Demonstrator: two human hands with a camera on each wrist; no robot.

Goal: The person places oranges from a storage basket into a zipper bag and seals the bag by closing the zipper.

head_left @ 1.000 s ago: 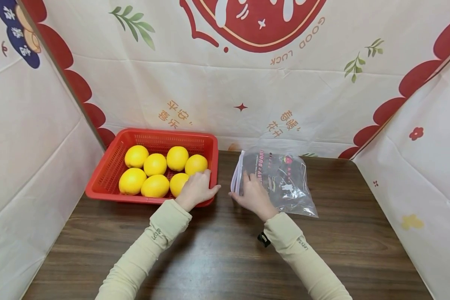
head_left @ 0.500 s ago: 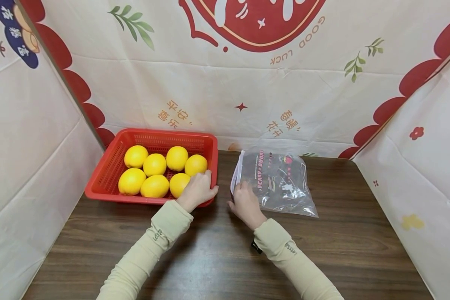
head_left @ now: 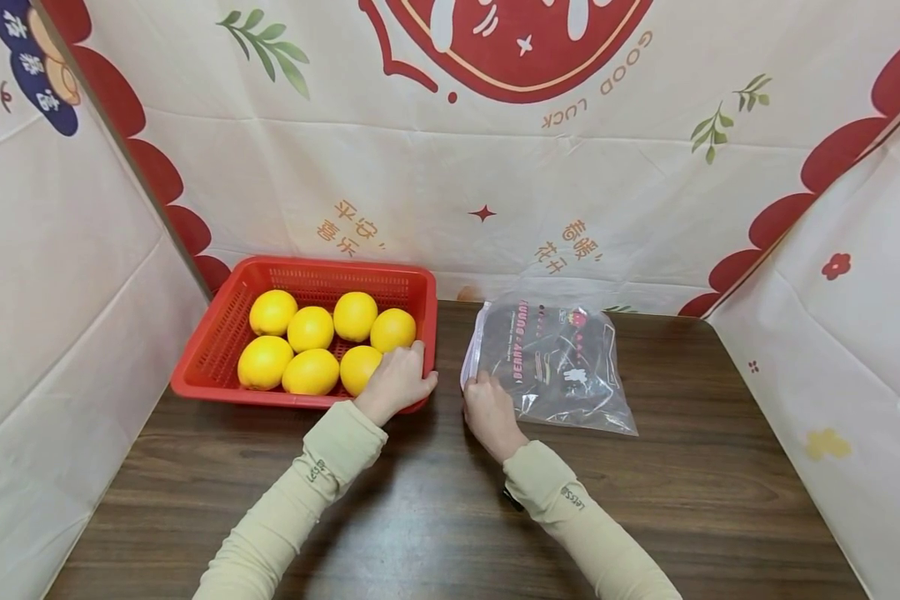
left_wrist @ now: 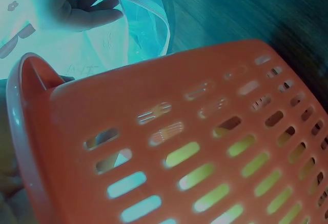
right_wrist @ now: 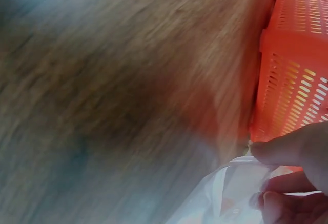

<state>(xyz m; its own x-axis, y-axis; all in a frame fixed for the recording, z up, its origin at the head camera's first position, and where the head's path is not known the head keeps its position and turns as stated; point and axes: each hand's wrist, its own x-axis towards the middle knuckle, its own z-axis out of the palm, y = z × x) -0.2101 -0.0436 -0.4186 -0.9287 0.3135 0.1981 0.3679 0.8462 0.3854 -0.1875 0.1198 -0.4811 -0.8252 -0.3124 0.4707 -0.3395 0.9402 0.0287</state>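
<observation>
My left hand grips the right rim of a red plastic basket, its thumb outside the wall. Several round yellow fruits, which look like oranges, lie in the basket. To the right, a clear printed zip bag lies flat, its white zip edge facing the basket. My right hand pinches the near end of that edge. In the right wrist view, the thumb and fingers are at the bag's edge. The left wrist view shows the slotted basket wall close up; little of the left hand appears.
Both hands work over a dark wood-grain table. Printed cloth walls stand behind it and on both sides. The basket and the bag lie near the back wall, with a narrow strip of table between them.
My right hand has moved from over the bag's opening towards me, down to the near end of the zip edge, its fingers closing there. The left hand stays on the basket rim.
</observation>
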